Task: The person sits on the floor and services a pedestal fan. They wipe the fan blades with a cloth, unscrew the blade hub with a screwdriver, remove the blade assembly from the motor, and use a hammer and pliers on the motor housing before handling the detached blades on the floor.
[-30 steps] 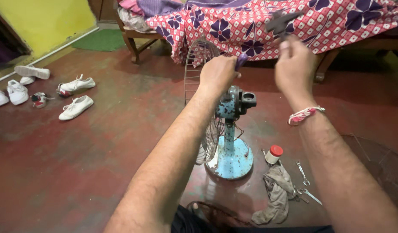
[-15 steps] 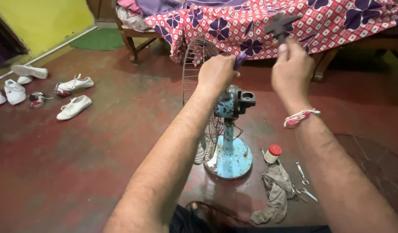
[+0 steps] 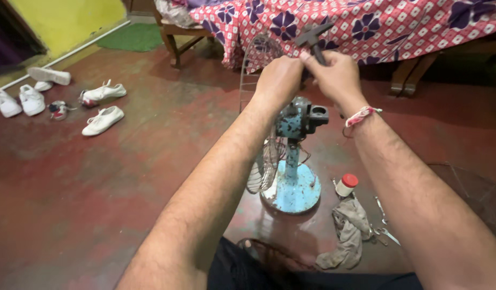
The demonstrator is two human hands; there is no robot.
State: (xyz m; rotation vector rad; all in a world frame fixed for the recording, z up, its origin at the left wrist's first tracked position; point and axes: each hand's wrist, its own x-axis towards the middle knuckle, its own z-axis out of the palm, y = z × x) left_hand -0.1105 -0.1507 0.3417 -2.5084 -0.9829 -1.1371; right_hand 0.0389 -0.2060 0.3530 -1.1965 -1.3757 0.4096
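Both hands have closed together above the fan [image 3: 291,156]. The right hand [image 3: 336,78] now grips the hammer [image 3: 314,40] with curled fingers; the left hand [image 3: 279,80], formerly apart, touches it (contents hidden). The work is being repositioned.

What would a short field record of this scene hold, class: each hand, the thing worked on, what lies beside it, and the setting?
Left hand: left hand closed, touching the right above the fan
Right hand: right hand grips a dark hammer
Worked on: blue table fan, wire guard attached
Beside base: red-capped bottle, grey rag, small metal tools
Setting: red floor, white shoes, patterned bedsheet
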